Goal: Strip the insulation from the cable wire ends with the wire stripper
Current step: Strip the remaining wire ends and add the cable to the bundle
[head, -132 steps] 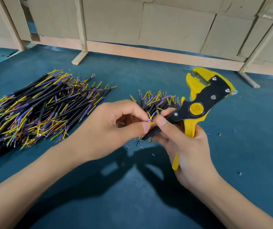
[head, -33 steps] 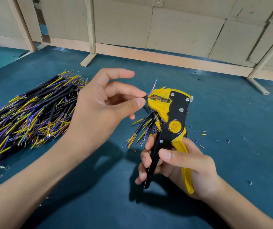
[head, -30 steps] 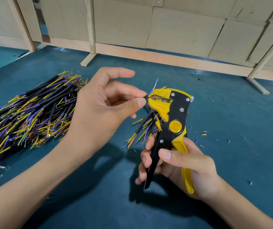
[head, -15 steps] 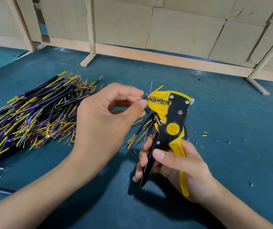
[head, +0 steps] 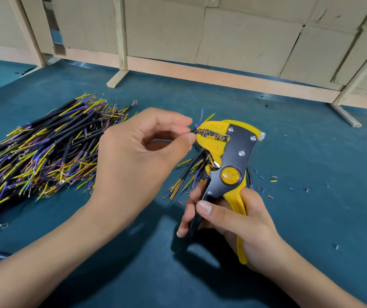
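My right hand point(head: 238, 225) grips the handles of a yellow and black wire stripper point(head: 230, 161), held upright over the table. My left hand point(head: 138, 156) pinches a short black cable between thumb and fingertips; the cable body is mostly hidden by the fingers. Its coloured wire ends point(head: 211, 135) lie inside the stripper's jaws, and a blue and a yellow wire stick up above the jaw. A small bundle of black cables point(head: 189, 172) with yellow and purple ends lies on the table behind the tool.
A large heap of black cables point(head: 38, 152) with yellow and purple wires fills the left of the teal table point(head: 311, 152). Bits of cut insulation point(head: 271, 183) are scattered right of the stripper. A cardboard wall on wooden frames point(head: 200, 72) runs along the back.
My left hand's fingers have curled down from spread to a close pinch at the stripper's jaw. Both hands and the tool sit slightly lower and closer to me than a second ago.
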A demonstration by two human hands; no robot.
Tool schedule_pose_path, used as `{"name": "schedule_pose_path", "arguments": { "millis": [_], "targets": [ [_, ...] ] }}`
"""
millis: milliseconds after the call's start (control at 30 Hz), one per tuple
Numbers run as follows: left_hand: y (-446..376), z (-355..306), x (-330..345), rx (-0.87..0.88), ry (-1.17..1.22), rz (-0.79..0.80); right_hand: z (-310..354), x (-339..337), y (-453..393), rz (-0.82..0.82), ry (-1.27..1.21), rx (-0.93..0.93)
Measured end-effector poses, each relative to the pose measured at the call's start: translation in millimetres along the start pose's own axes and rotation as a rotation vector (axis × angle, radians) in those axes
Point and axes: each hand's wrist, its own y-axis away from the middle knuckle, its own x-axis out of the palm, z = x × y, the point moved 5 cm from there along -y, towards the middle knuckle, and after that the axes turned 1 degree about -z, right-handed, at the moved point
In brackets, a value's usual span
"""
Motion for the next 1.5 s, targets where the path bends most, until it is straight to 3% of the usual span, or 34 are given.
{"name": "schedule_pose_path", "arguments": {
  "millis": [300, 633, 1200, 1500],
  "targets": [
    [-8, -4, -2, 0.021, 0.101, 0.109, 1, 0, 0, 0.101, -0.091, 0.011],
    [-13, -3, 1, -0.076, 0.226, 0.162, 2, 2, 0, 0.16, -0.134, 0.028],
    [-11, -8, -1, 0.012, 0.2, 0.133, 6, 6, 1, 0.075, -0.061, 0.046],
    [-9, -2, 4, 0.031, 0.154, 0.131, 6, 2, -1, -0.042, -0.004, -0.046]
  ]
}}
